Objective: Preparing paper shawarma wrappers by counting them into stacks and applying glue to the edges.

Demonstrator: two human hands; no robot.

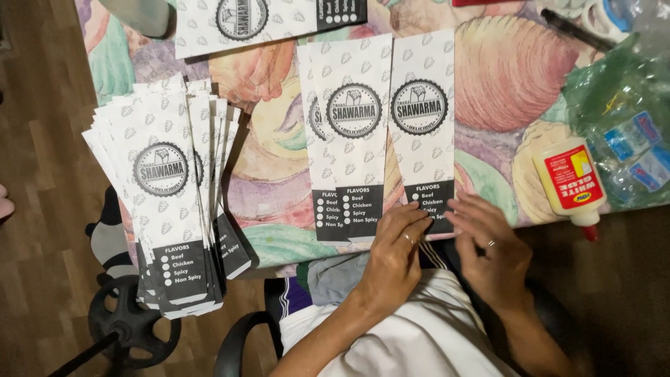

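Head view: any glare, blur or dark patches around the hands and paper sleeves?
Head view: even, warm light, no hard glare on the paper sleeves; the left hand and right hand look slightly soft, with dim shadow beneath them at the table edge; the glue bottle is sharp; the plastic bag carries faint sheen; the floor at left falls dark.

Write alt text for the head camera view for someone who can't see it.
Both hands, left hand and right hand, press the dark bottom edge of a white printed paper sleeve on a colourful tablecloth. A fanned stack of sleeves lies at the left, a glue bottle at the right.
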